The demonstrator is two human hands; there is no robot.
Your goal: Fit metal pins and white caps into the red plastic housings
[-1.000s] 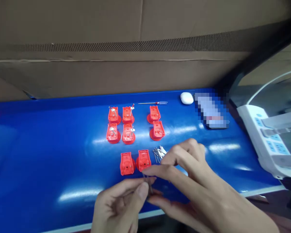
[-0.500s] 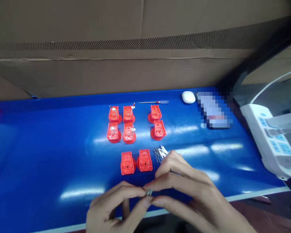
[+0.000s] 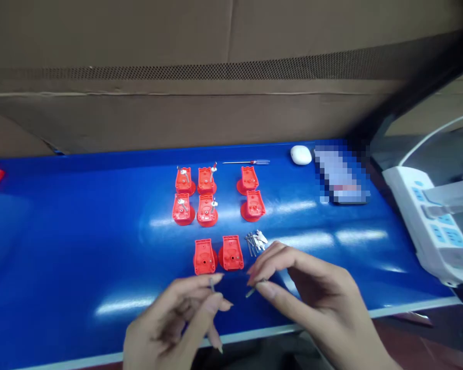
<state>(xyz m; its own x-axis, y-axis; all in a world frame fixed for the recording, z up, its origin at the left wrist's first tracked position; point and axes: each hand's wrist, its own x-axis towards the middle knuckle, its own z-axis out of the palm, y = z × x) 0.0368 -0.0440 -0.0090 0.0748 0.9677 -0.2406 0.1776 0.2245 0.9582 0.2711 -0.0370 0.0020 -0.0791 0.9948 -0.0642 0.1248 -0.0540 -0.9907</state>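
Observation:
My left hand (image 3: 173,321) pinches a small grey metal pin (image 3: 212,284) between thumb and forefinger, its other fingers loosely bent. A short gap away, my right hand (image 3: 316,298) holds another thin metal pin (image 3: 250,293) at its fingertips, pointing down to the left. Just beyond them, two red plastic housings (image 3: 204,257) lie with their hollow sides up. Beside these is a small pile of metal pins (image 3: 250,244) and white plastic pieces (image 3: 260,239). Farther back, several red housings (image 3: 207,210) have a pin and a white piece standing in them. Two more housings (image 3: 253,205) at the right have none.
A screwdriver (image 3: 254,162) lies behind the housings on the blue table (image 3: 81,231). To its right are a white rounded case (image 3: 301,154) and a blurred-out flat object (image 3: 341,177). A white power strip (image 3: 428,221) is at the right edge. Cardboard (image 3: 177,118) lines the back.
My hands were together at their fingertips over small metal parts. They have drawn apart, each now with a pin. The view has shifted slightly.

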